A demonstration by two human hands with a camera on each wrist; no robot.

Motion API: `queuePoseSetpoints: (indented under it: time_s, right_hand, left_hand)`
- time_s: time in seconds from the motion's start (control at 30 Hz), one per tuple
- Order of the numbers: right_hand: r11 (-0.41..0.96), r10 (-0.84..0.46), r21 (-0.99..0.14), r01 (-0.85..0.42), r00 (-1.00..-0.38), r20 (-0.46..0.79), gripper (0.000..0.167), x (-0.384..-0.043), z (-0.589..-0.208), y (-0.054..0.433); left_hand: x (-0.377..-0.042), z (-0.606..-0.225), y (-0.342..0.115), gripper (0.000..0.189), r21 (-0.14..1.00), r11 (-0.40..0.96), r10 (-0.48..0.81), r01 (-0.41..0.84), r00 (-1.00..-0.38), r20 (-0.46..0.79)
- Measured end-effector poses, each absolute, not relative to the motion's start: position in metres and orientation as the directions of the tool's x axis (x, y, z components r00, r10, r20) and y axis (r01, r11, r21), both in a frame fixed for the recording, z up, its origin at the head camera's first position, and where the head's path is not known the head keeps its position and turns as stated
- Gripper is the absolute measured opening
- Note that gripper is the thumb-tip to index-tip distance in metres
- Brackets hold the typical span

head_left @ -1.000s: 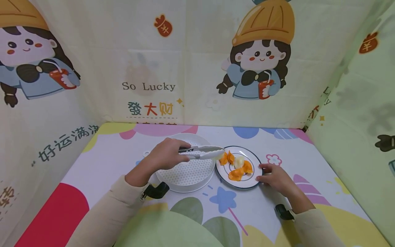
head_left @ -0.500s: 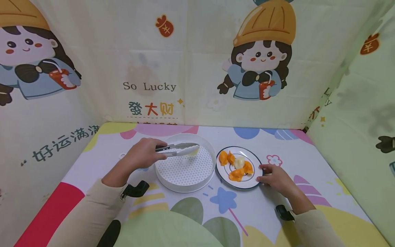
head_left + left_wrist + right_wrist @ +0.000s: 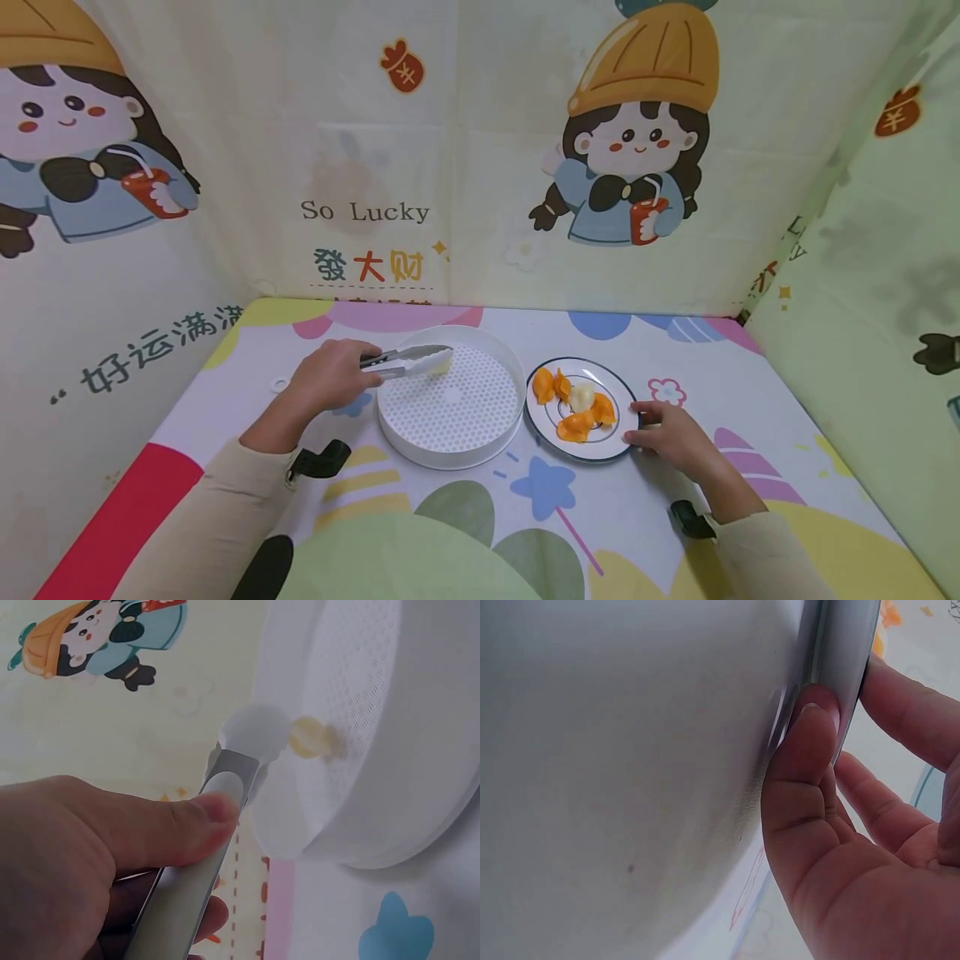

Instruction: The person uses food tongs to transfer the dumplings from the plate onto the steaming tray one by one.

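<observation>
Gripping white-tipped metal tongs [image 3: 238, 762] in the left hand [image 3: 332, 375]; reaching with the tips over the left wall of a round, perforated white steamer tray [image 3: 453, 425] to a pale yellow piece [image 3: 309, 737] within its far part; impossible to tell pinched from loose; pinching with the right hand [image 3: 672, 435] the right rim of a blue-edged white plate [image 3: 594, 372], right of the tray; bearing orange dumpling-shaped pieces [image 3: 575, 425] beside a cream-coloured piece [image 3: 582, 397].

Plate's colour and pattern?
White plate with dark bluish rings, the outermost along its edge; shows best in the head view.
</observation>
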State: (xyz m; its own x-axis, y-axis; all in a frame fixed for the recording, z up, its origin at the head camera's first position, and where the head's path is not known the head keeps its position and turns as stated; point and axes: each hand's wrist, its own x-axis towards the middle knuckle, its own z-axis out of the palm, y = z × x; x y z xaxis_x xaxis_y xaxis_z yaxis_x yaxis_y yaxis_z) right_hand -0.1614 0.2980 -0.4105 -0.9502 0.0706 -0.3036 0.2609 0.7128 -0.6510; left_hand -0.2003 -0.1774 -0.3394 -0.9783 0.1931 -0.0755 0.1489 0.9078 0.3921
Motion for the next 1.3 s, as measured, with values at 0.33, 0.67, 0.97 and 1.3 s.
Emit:
queuePoseSetpoints:
  time_s: [0.33,0.67,0.97,1.3]
  right_hand:
    - [0.707,0.062,-0.661,0.251,-0.953,-0.296,0.063,-0.16,-0.412,0.298]
    - [0.705,0.059,-0.664,0.251,-0.953,-0.299,0.062,-0.158,-0.411,0.297]
    - [0.712,0.058,-0.655,0.252,-0.951,-0.303,0.062,-0.158,-0.41,0.297]
    - [0.723,0.031,-0.655,0.221,-0.957,-0.289,0.061,-0.16,-0.407,0.298]
  left_hand:
    - [-0.204,-0.344,-0.186,0.051,0.364,0.924,0.139,0.112,-0.989,-0.046]
    - [-0.204,-0.344,-0.186,0.055,0.362,0.929,0.115,0.079,-0.99,-0.077]
    - [-0.2,-0.331,-0.178,0.066,0.394,0.914,0.135,0.095,-0.988,-0.076]
    - [-0.197,-0.328,-0.144,0.067,0.403,0.901,0.221,0.161,-0.969,-0.108]
